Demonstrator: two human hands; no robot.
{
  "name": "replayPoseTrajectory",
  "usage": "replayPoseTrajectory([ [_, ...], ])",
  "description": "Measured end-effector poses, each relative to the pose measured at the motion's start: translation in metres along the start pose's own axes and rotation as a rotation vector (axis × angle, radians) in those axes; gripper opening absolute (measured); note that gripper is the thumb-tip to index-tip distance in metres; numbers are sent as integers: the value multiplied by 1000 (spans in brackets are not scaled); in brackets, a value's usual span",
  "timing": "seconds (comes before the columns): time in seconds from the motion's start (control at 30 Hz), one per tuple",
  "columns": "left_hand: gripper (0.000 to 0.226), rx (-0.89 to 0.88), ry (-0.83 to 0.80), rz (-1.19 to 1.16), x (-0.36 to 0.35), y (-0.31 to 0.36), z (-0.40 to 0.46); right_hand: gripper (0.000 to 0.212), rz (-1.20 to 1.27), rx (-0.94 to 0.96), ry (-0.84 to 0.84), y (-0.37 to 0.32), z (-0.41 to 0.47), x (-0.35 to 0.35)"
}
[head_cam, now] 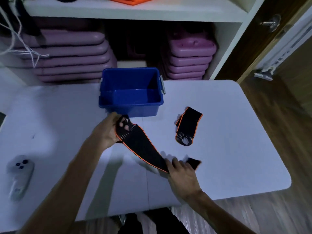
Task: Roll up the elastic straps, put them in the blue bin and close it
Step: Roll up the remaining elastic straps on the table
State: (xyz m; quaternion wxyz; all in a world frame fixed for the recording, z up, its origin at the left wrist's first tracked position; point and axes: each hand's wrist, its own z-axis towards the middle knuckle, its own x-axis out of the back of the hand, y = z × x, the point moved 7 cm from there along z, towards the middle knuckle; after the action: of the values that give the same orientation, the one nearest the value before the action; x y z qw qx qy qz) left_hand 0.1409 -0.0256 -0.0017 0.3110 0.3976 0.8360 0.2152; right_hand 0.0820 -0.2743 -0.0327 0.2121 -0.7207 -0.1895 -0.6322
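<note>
A black elastic strap with orange edging (143, 146) stretches slantwise above the white table (236, 132). My left hand (108, 130) grips its looped end just in front of the blue bin (130, 105). My right hand (181, 173) holds the strap near its other end, whose black tip sticks out past the fingers. The bin stands open with nothing inside; no lid is in view. A second black and orange strap (188, 126) lies loosely folded on the table to the right of the bin.
A grey remote-like device (20, 176) lies near the table's left edge. Behind the table, white shelves (135, 12) hold stacks of purple step platforms (72, 59). A wooden door (270, 39) and wood floor are to the right.
</note>
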Motion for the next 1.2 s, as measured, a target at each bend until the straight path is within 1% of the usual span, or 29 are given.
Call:
replayPoseTrajectory([
  [0.1,18,17,197,267,87,4,-33,77,-21,-35,-69,-14,-1,-10],
  [0.2,17,-18,352,412,152,2,-53,92,-36,4,-118,-33,-4,-23],
  [0.23,17,-44,397,434,169,1,-54,92,-39,20,-118,-40,-5,-25],
  [0.3,12,-113,450,476,193,0,-53,83,-22,52,-66,-52,-4,-26],
  [0.37,9,-211,460,534,203,2,-49,74,3,93,-17,-60,-5,-25],
  [0.47,8,-338,469,591,206,5,-40,60,62,122,-6,-65,-7,-19],
  [0.57,22,-347,631,749,213,3,-29,64,103,116,42,-60,-10,-8],
  [0.63,25,-386,725,856,195,3,-31,61,124,108,69,-50,-14,-6],
  [0.67,24,-437,727,915,175,3,-33,59,139,76,67,-41,-14,-5],
  [0.7,22,-498,693,963,149,2,-33,57,166,20,55,-29,-13,-5],
  [0.73,19,-563,624,1006,121,-1,-29,55,200,-48,43,-16,-13,-4],
  [0.8,15,-668,403,1079,63,-15,-16,51,261,-144,56,8,-13,2],
  [0.87,17,-696,188,1157,8,-38,1,51,291,-221,79,36,-13,10],
  [0.97,22,-704,-37,1294,-68,-76,17,44,335,-348,89,80,-11,15],
  [1.07,30,-804,-136,1505,-131,-106,20,34,384,-421,102,115,-5,15],
  [1.13,31,-908,-131,1639,-168,-120,19,33,414,-442,109,136,-3,15],
  [1.2,25,-1001,-82,1703,-193,-127,19,33,443,-445,123,153,1,16],
])
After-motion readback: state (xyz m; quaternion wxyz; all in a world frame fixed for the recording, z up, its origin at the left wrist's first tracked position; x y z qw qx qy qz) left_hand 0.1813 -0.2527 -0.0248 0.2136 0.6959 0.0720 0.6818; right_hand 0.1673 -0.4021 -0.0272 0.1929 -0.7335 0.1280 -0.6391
